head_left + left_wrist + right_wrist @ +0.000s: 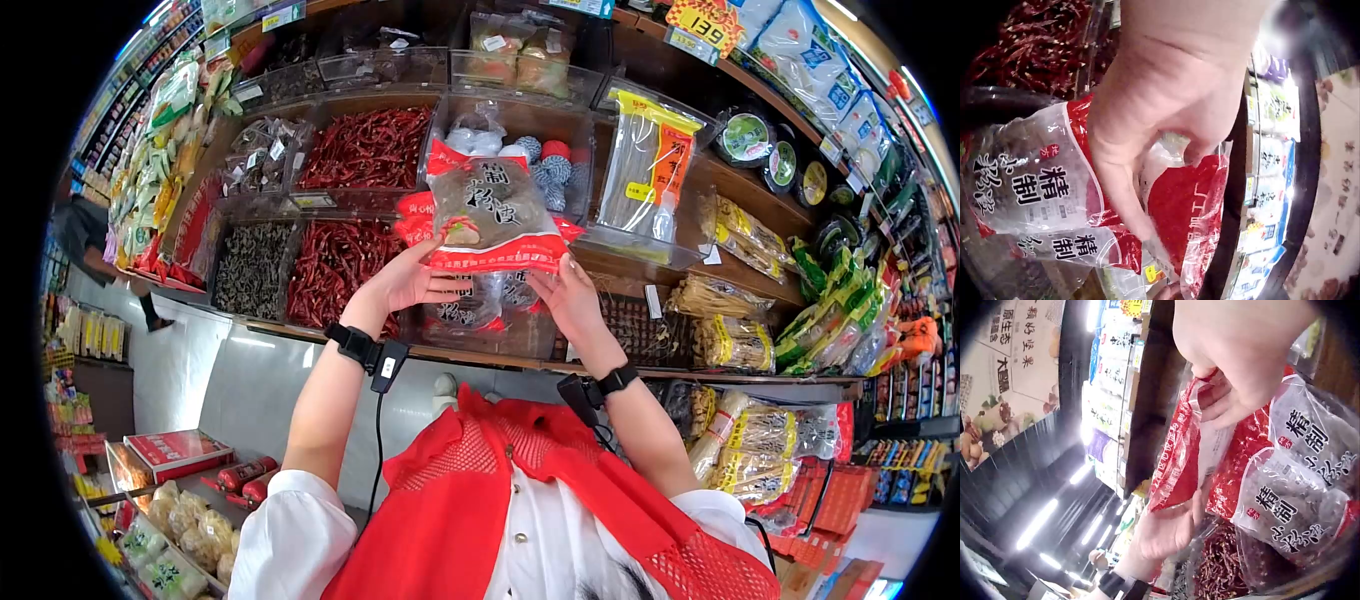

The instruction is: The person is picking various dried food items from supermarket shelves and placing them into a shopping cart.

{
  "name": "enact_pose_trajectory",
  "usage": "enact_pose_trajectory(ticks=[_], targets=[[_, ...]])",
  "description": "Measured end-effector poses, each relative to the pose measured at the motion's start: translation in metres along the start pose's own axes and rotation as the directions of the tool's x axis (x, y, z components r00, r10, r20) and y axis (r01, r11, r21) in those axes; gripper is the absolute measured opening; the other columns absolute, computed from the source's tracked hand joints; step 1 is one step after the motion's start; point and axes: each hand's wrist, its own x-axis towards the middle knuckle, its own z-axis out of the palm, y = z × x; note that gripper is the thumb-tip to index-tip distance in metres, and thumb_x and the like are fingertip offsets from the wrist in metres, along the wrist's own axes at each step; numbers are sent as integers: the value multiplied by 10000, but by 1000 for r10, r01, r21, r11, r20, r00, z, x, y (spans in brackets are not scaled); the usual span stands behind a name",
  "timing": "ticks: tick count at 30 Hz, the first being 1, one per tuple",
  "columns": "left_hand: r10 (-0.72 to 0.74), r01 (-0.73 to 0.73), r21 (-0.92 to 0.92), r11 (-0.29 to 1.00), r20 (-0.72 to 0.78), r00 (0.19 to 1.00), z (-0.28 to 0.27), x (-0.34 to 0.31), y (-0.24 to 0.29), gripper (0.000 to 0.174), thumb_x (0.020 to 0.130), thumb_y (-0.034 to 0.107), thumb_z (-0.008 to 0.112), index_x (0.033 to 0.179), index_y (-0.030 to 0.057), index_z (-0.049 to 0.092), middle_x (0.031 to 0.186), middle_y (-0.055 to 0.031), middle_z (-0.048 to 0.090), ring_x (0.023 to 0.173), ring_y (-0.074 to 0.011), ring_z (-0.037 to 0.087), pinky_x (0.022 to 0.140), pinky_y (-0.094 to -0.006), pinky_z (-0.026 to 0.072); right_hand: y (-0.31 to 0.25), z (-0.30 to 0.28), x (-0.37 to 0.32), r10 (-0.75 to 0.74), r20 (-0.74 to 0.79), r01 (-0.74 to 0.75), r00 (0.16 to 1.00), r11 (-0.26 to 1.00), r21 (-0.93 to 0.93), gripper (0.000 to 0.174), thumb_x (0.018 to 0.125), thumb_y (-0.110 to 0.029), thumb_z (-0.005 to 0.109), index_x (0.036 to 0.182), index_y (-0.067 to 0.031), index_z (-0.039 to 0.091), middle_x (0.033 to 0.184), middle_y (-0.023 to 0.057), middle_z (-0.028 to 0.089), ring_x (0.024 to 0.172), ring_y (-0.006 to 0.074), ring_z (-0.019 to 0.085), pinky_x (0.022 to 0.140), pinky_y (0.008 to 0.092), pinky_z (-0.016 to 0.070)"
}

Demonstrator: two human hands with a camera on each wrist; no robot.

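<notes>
Both hands hold a red and clear plastic package (490,210) with dark contents and black characters, raised over the shelf bins. The left hand (410,280) grips its lower left side, fingers reaching underneath; the left wrist view shows that hand (1166,106) curled on the red end (1188,206). At the lower right corner the right hand (572,298) pinches the edge, and in the right wrist view its fingers (1216,403) bend around the red border (1179,456). Similar packages (465,305) lie in the bin below.
Bins of dried red chilies (365,148) and dark dried goods (250,265) stand to the left. A large noodle bag (650,165) and bundled yellow packs (735,340) are on the right. The display's front edge (480,360) runs before the person.
</notes>
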Motion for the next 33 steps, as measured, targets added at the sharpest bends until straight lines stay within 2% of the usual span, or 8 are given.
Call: enact_pose_trajectory(ticks=[9, 13, 15, 19, 23, 27, 31, 33], targets=[[-21, 198, 578, 792, -297, 955, 13, -21, 5, 510, 870, 470, 419, 999, -15, 510, 788, -130, 624, 637, -168, 614, 539, -255, 501, 0, -5, -2, -18, -107, -11, 994, 963, -270, 281, 896, -247, 467, 972, 20, 503, 922, 143, 600, 851, 257, 612, 780, 365, 493], [142, 160, 678, 717, -367, 919, 9, -11, -20, 394, 899, 346, 416, 853, -33, 516, 667, -114, 617, 521, -169, 603, 474, -248, 492, 4, -12, -2, -40, -151, -20, 988, 927, -374, 310, 894, -276, 467, 938, 26, 518, 876, 139, 614, 807, 240, 625, 731, 340, 503], [371, -45, 775, 631, -250, 894, 5, -8, -32, 332, 911, 245, 398, 784, -41, 507, 622, -110, 606, 504, -155, 597, 454, -250, 479, 5, -15, -2, -38, -166, -28, 985, 925, -379, 315, 895, -281, 466, 936, 27, 520, 863, 137, 616, 797, 235, 627, 721, 334, 504], [511, -8, 852, 524, -307, 803, 12, -16, -35, 281, 924, 189, 354, 830, -16, 522, 606, -73, 593, 488, -121, 566, 436, -242, 454, -2, -17, -4, -6, -159, -69, 987, 884, -462, 301, 904, -282, 443, 967, 3, 516, 882, 128, 612, 810, 224, 621, 716, 331, 506], [572, -188, 664, 724, -424, 702, 9, -16, -28, 307, 926, 246, 366, 806, 25, 543, 632, -51, 604, 523, -108, 575, 467, -215, 439, -14, -9, -8, 28, -155, -102, 988, 863, -494, 324, 898, -318, 450, 927, -8, 538, 815, 96, 627, 703, 179, 622, 638, 292, 494], [457, -251, 414, 875, -533, 713, 2, -7, -39, 284, 923, 260, 383, 825, 48, 544, 670, -44, 604, 557, -106, 570, 494, -218, 446, -10, -21, -3, 126, -146, -174, 981, 907, -384, 246, 884, -285, 491, 755, -77, 507, 587, 8, 503, 467, 99, 453, 613, 283, 484], [256, -194, 175, 965, -478, 840, 1, -15, -48, 270, 920, 281, 382, 932, 58, 532, 800, -58, 610, 705, -131, 586, 606, -274, 486, -14, -26, -6, 203, -237, -291, 950, 852, -436, 223, 869, -282, 517, 747, -97, 489, 513, -57, 422, 422, 55, 373, 603, 278, 477], [173, -193, -11, 981, -391, 904, 20, -27, -39, 295, 917, 257, 359, 1067, 39, 489, 1018, -123, 580, 930, -202, 565, 779, -342, 475, -15, -36, -3, 316, -56, -320, 947, 921, -221, 192, 854, -265, 541, 767, -99, 498, 602, -25, 470, 515, 93, 434, 647, 294, 463]])
